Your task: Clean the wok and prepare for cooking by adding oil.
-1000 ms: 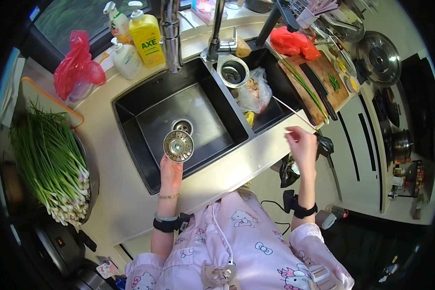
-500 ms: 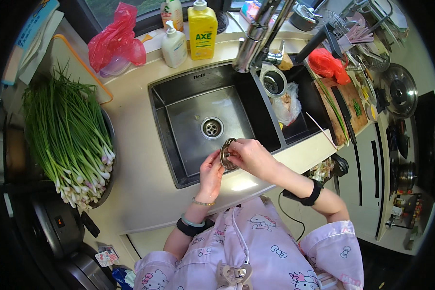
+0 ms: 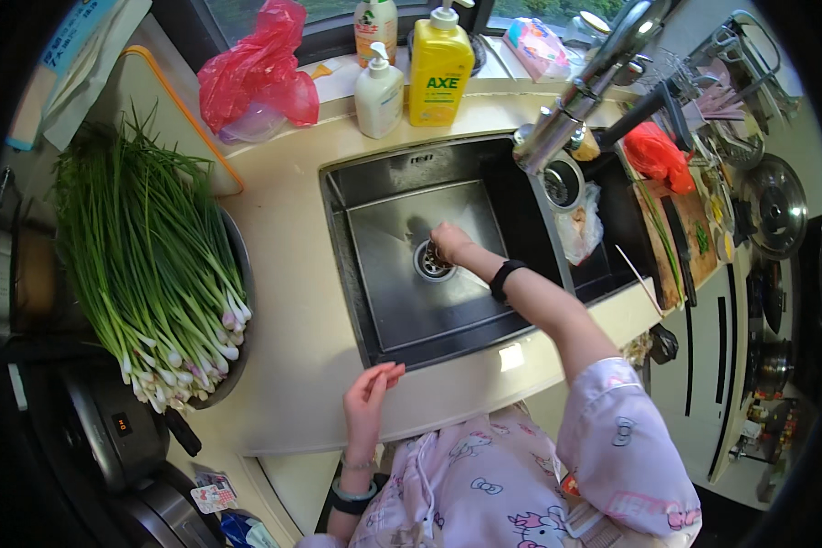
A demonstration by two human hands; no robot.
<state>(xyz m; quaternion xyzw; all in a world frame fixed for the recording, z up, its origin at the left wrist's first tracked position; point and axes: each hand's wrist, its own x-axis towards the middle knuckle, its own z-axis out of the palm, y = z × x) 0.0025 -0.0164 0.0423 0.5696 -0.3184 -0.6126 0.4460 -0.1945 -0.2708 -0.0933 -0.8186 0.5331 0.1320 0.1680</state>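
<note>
Down in the dark sink [image 3: 406, 315], my right hand [image 3: 451, 243] is closed on a metal sink strainer [image 3: 435, 259] at the drain [image 3: 425, 267]. The fingers cover part of the strainer, and whether it sits fully in the hole cannot be made out. My left hand [image 3: 371, 393] hovers by the sink's front edge, holding nothing, its fingers loosely stretched and a little apart.
Left of the sink, a bowl [image 3: 239, 352] is heaped with spring onions [image 3: 155, 274]. A white pump bottle [image 3: 379, 99] and a yellow pump bottle [image 3: 440, 73] stand behind it. The faucet [image 3: 575, 110] overhangs the right basin; beyond lies a cutting board [image 3: 699, 237] with a knife [image 3: 678, 247].
My right hand has carried the strainer from above the front rim down to the drain. My left hand has let go of it and drawn back toward me. The view has shifted.
</note>
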